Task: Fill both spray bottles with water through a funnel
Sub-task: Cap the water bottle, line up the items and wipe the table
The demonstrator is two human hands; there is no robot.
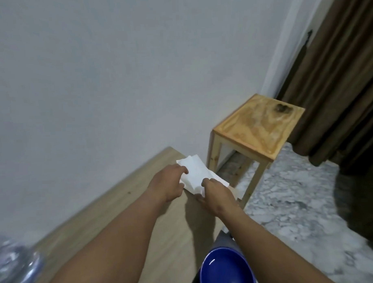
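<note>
Both my hands hold a folded white paper towel (pixel 196 171) at the far right corner of the light wooden table (pixel 112 209). My left hand (pixel 169 183) pinches its left edge with thumb and fingers. My right hand (pixel 215 193) grips its near right edge. A blurred clear plastic bottle (pixel 13 266) shows at the bottom left edge of the view. A blue bowl-shaped thing (pixel 227 269), possibly the funnel, sits low at the bottom right beside my right forearm. No spray heads are visible.
A small wooden stool (pixel 259 128) stands beyond the table's right corner against the white wall. Brown curtains (pixel 338 83) hang at the right. The floor (pixel 293 201) is grey marbled tile.
</note>
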